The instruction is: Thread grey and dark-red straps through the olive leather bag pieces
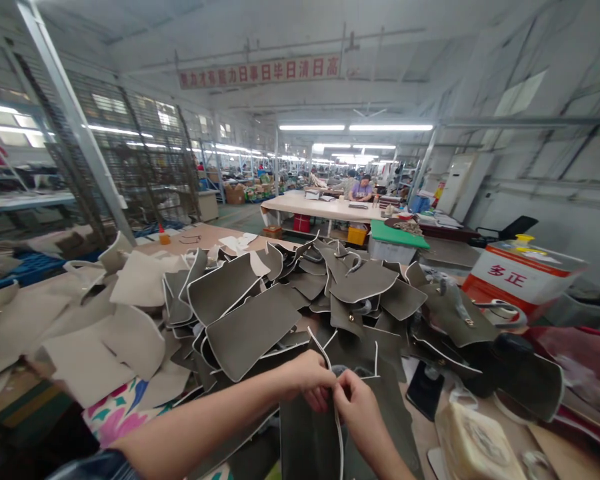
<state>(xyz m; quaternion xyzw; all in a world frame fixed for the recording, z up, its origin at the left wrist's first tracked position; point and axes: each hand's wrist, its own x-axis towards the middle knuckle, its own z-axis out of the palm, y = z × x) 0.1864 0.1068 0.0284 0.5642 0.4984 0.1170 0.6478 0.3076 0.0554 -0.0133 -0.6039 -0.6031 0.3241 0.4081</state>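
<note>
1. Left hand (pixel 310 380) and right hand (pixel 360 413) pinched closed on a white edging strip (pixel 329 357), just above an olive leather panel (pixel 307 437).
2. Heaped white-edged olive panels (pixel 250 333) and beige panels (pixel 80 347) on a wooden worktop (pixel 200 237).
3. Beyond, a long factory hall under fluorescent tubes (pixel 390 127), with a seated co-worker (pixel 363 190) at a far table (pixel 320 207).

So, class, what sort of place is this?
Probably a bag or leather-goods factory: a heap of cut olive panels with white edging, a left hand working on one, and long work tables in a large hall.
</note>
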